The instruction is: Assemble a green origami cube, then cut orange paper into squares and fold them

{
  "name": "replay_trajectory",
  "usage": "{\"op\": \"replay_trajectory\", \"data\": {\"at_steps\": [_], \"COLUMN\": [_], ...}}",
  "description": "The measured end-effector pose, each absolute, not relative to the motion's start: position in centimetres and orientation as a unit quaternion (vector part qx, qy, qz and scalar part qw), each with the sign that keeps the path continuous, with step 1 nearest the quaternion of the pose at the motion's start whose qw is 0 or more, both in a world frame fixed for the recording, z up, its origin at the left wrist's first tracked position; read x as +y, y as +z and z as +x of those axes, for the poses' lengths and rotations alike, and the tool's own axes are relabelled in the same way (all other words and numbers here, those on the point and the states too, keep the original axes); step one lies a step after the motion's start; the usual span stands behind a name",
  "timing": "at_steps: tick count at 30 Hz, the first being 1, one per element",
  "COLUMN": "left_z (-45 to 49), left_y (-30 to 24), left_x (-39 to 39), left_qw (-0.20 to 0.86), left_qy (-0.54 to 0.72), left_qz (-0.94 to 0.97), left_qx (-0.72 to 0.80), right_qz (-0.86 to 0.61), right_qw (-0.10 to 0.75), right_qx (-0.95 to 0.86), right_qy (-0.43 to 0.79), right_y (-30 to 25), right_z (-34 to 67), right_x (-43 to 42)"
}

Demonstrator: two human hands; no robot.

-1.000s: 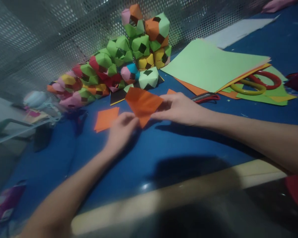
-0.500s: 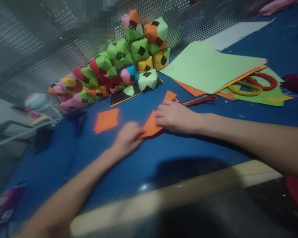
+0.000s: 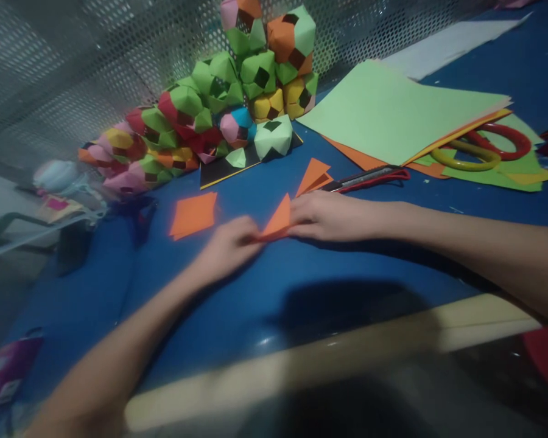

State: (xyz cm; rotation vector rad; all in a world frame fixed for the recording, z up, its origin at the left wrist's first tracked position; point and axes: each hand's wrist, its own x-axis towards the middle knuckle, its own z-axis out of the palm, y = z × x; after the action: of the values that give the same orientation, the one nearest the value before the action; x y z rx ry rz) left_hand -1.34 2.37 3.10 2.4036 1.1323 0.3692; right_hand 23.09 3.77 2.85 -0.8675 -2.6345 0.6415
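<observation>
An orange sheet of paper [image 3: 277, 220], folded to a triangle, lies between my two hands on the blue table [image 3: 237, 292]. My left hand [image 3: 237, 240] pinches its left corner with closed fingers. My right hand [image 3: 319, 216] grips the right side, its fingertips partly hidden. Just behind the right hand lies another folded orange piece [image 3: 314, 175], next to a craft knife [image 3: 365, 177]. Off to the left of the left hand sits a small stack of orange squares [image 3: 193, 215].
Colourful folded-paper balls [image 3: 219, 82] are piled against a perforated metal screen [image 3: 347, 42]. Green and orange sheets [image 3: 402, 112] lie at the right, with red-and-yellow-handled scissors [image 3: 466, 155] on them. A pale edge strip [image 3: 479, 316] runs along the table's front.
The triangle between my hands now shows a narrower face. My right hand has shifted slightly down, and its fingers lie flatter along the paper. The whole view has tilted a little.
</observation>
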Motion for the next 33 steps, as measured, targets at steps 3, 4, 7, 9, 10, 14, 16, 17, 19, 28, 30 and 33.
{"op": "replay_trajectory", "data": {"at_steps": [3,4,7,9,10,14,16,17,19,28,30,33], "left_z": [-1.6,-1.6,-1.6,-1.6,-1.6,-2.0,-2.4,-2.6,-2.8,-2.1,-1.8,-1.5], "left_y": [3.7,3.8,4.2,4.4,4.5,4.6,4.5,4.5,4.4,4.7,4.7,4.7], "left_x": [2.7,2.8,2.8,2.8,2.8,3.1,3.4,3.5,3.7,3.5,3.3,3.1], "left_qw": [0.269,0.277,0.288,0.291,0.293,0.310,0.309,0.305,0.298,0.298,0.293,0.283], "left_qy": [0.120,0.117,0.103,0.093,0.092,0.105,0.104,0.097,0.079,0.067,0.070,0.074], "left_qz": [0.854,0.850,0.840,0.835,0.833,0.829,0.838,0.845,0.855,0.818,0.807,0.798], "left_qx": [0.430,0.433,0.449,0.458,0.461,0.454,0.437,0.428,0.417,0.487,0.508,0.528], "right_qz": [-0.354,-0.363,-0.378,-0.387,-0.390,-0.385,-0.372,-0.362,-0.344,-0.358,-0.374,-0.402], "right_qw": [0.103,0.098,0.095,0.093,0.090,0.093,0.106,0.112,0.123,0.122,0.107,0.092], "right_qx": [-0.894,-0.890,-0.882,-0.877,-0.875,-0.877,-0.882,-0.885,-0.889,-0.880,-0.877,-0.870], "right_qy": [0.253,0.258,0.265,0.269,0.272,0.272,0.269,0.270,0.276,0.288,0.281,0.270], "right_y": [3.2,3.4,3.7,3.8,3.8,3.7,3.5,3.4,3.2,3.3,3.6,3.9], "right_z": [23.0,23.0,22.9,23.0,23.0,23.1,23.2,23.3,23.4,23.5,23.3,23.0], "right_x": [3.9,3.9,3.9,3.8,3.8,3.9,4.0,4.0,4.1,4.0,3.9,3.8]}}
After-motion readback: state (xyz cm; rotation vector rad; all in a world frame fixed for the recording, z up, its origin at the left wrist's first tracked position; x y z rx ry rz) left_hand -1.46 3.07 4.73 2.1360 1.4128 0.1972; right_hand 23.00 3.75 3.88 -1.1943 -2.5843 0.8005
